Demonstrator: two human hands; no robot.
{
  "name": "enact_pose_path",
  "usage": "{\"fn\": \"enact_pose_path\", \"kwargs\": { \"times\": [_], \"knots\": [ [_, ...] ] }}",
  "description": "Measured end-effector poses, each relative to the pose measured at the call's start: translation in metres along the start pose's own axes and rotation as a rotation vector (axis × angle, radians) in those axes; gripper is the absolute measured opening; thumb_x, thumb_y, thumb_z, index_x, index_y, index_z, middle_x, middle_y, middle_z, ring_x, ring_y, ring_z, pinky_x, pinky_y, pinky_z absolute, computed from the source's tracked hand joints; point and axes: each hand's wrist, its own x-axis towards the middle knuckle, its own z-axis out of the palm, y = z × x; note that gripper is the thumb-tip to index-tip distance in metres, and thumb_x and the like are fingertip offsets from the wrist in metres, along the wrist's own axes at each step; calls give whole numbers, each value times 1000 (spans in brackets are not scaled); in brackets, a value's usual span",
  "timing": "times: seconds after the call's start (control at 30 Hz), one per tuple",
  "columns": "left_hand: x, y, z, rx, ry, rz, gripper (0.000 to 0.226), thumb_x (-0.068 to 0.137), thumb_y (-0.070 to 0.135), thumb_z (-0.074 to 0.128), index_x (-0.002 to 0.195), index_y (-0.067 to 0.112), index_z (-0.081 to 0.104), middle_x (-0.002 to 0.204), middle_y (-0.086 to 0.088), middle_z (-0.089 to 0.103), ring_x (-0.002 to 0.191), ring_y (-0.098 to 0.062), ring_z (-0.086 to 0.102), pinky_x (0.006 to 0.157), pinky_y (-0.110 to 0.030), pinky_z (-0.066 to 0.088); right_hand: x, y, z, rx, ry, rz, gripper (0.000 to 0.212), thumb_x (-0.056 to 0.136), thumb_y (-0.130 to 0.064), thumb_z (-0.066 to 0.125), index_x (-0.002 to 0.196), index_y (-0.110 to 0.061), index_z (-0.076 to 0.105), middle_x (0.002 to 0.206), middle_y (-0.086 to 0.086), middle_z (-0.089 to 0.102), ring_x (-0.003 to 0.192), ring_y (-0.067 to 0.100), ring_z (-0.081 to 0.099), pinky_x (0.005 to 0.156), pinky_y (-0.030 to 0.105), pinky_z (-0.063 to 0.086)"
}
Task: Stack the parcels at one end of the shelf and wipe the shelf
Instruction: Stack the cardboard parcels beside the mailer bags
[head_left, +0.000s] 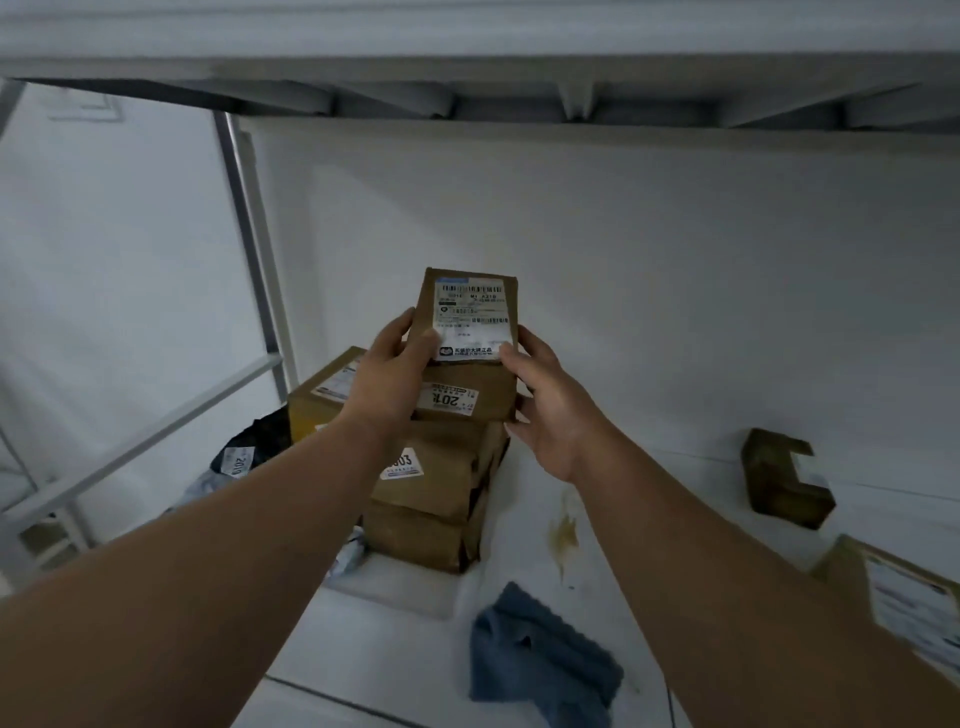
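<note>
A: Gripping the top parcel (470, 317) with both hands here. The left hand (387, 374) has its fingers curled round the left edge, thumb on the front by the label, and the right hand (550, 400) pinches the lower right corner with its fingers wrapped on that side.

B: Where's that box sitting, though?

A: It's tilted up on top of the stack of brown parcels (441, 483) toward the left end of the white shelf (675, 364). Can't tell if its bottom edge is touching the one underneath.

B: And the other stuff?

A: A bigger carton (324, 389) stands just behind-left of the stack, with a dark mailer bag (249, 452) beside it. Over on the right, well apart, there's a small box (784, 478) and another labelled parcel (904, 597) at the frame edge. A blue cloth (535, 660) lies crumpled on the shelf near the front, with a yellowish stain (563, 535) between it and the stack.
</note>
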Motion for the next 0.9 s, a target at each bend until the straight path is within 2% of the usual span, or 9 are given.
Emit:
{"fn": "enact_pose_path", "kwargs": {
  "times": [0.07, 0.17, 0.3, 0.37, 0.43, 0.63, 0.7, 0.77, 0.9],
  "knots": [
    [10, 4, -24, 38, 23, 14, 38, 90, 37, 58, 128, 35, 55, 110, 1, 70, 94, -22, 70, 78, -44, 60, 8, 6, 26, -35, -11, -13, 48, 97, -34, 55, 142, -34, 39, 119, -5, 66, 101, 13, 66, 74, 27, 56],
    [24, 9, -57, 57, 72, 21, 32, 89, 40, 58, 120, 31, 61, 107, 0, 71, 92, -22, 70, 79, -43, 59, 24, 11, 62, -138, -13, -49, 53, 96, -40, 55, 145, -36, 34, 131, 0, 61, 105, 14, 65, 84, 30, 55],
    [43, 12, -96, 56, 100, -16, 34, 89, 42, 59, 120, 27, 57, 109, -2, 69, 95, -25, 69, 80, -44, 59, 48, 22, 100, -189, 31, -77, 57, 92, -46, 58, 143, -38, 35, 130, 1, 61, 105, 16, 65, 96, 42, 53],
    [51, 11, -111, 44, 83, -42, 29, 93, 39, 57, 119, 27, 56, 108, -2, 68, 93, -23, 69, 71, -37, 58, 59, 29, 115, -230, 77, -81, 56, 91, -51, 58, 141, -39, 37, 129, 1, 62, 103, 15, 65, 95, 42, 53],
    [59, 10, -123, 57, 67, -51, 30, 95, 38, 54, 122, 25, 55, 108, -1, 68, 91, -20, 69, 66, -32, 56, 69, 34, 128, -282, 113, -73, 55, 90, -55, 57, 139, -39, 38, 130, 1, 61, 105, 16, 64, 91, 37, 53],
    [84, 4, -144, 115, 61, -38, 34, 97, 41, 50, 129, 28, 53, 108, -1, 69, 92, -22, 71, 76, -40, 59, 89, 34, 148, -404, 96, -36, 55, 95, -50, 51, 144, -34, 32, 129, -4, 58, 99, 12, 58, 61, 19, 41],
    [90, 0, -147, 122, 47, -20, 37, 97, 39, 50, 133, 29, 50, 108, 0, 69, 90, -21, 71, 75, -39, 59, 96, 35, 151, -485, 95, -35, 54, 97, -46, 49, 146, -32, 31, 132, -4, 56, 107, 15, 59, 71, 25, 49],
    [96, -5, -147, 154, 38, -17, 44, 98, 35, 50, 142, 30, 41, 113, 2, 66, 92, -19, 70, 76, -37, 59, 103, 40, 152, -613, 120, -34, 50, 99, -41, 47, 145, -27, 35, 135, 1, 56, 116, 21, 59, 91, 38, 52],
    [102, -20, -147, 283, 27, -48, 51, 101, 33, 44, 150, 34, 28, 127, 1, 57, 99, -17, 65, 82, -36, 57, 111, 53, 155, -794, 171, -35, 49, 94, -37, 51, 140, -29, 37, 123, 2, 63, 107, 24, 64, 93, 48, 52]
  ]
}}
